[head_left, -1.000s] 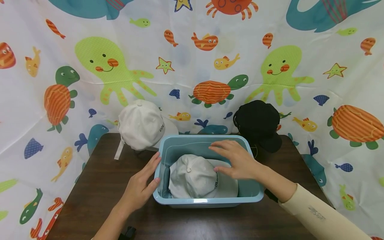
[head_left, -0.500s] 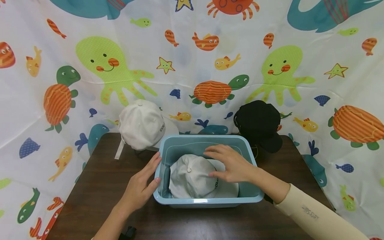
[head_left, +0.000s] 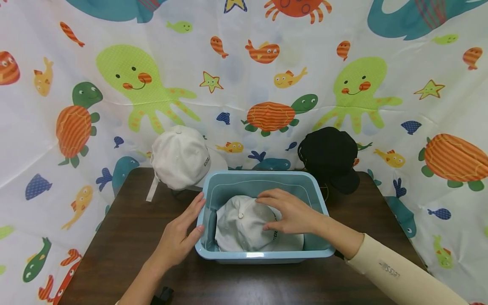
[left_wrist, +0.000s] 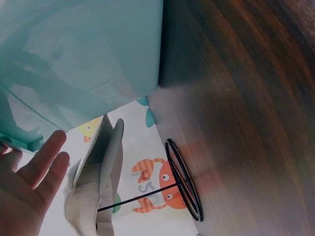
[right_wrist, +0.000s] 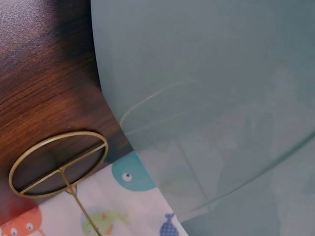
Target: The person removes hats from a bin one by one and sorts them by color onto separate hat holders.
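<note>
A white baseball cap (head_left: pixel 240 233) with dark lettering lies inside a light blue plastic tub (head_left: pixel 263 255), its brim toward the right. My right hand (head_left: pixel 293 215) reaches over the tub's right side, thumb and fingers spread apart above the cap's front and brim, overlapping part of the lettering. At the tub's left rim, my left hand (head_left: pixel 177 237) rests with extended fingers against the edge. The left wrist view shows the left hand's fingers (left_wrist: pixel 47 160) beside the tub's outer wall (left_wrist: pixel 108 54). In the right wrist view, the tub wall (right_wrist: pixel 206 59) hides the right hand.
Behind the tub, a second white cap (head_left: pixel 179 159) sits on a stand with a black wire base (left_wrist: pixel 178 185). A black cap (head_left: pixel 328 154) is at the back right, near a gold ring-shaped stand base (right_wrist: pixel 59 169). A sea-animal curtain (head_left: pixel 244 148) hangs behind the dark wooden table (head_left: pixel 126 237).
My right hand has moved left and slightly down, from over the brim toward the crown of the cap in the tub. My left hand stays at the rim.
</note>
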`<state>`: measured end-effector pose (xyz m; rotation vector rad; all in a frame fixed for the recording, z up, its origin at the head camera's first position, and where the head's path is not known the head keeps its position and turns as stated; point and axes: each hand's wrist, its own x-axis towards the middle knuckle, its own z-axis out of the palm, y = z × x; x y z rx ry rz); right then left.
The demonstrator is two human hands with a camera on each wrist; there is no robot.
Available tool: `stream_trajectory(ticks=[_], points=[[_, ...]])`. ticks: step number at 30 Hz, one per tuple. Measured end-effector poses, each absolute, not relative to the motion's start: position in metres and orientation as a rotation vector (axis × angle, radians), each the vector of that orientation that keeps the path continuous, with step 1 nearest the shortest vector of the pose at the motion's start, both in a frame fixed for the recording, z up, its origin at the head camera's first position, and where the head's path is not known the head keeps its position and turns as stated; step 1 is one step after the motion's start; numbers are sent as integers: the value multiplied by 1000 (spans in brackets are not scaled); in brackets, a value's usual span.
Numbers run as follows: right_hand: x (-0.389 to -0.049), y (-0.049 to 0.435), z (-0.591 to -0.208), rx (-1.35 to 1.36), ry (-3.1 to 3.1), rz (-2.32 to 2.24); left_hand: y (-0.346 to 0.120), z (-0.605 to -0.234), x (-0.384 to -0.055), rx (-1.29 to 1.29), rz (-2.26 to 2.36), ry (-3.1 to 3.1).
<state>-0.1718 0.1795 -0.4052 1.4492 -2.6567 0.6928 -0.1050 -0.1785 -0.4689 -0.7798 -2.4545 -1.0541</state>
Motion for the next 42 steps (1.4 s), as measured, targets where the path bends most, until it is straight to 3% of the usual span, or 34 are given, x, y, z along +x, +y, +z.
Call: stream_trajectory(ticks=[42], points=[[-172, 165, -414, 1531, -2846, 848, -178, -469, -104, -769, -1080, -2453]])
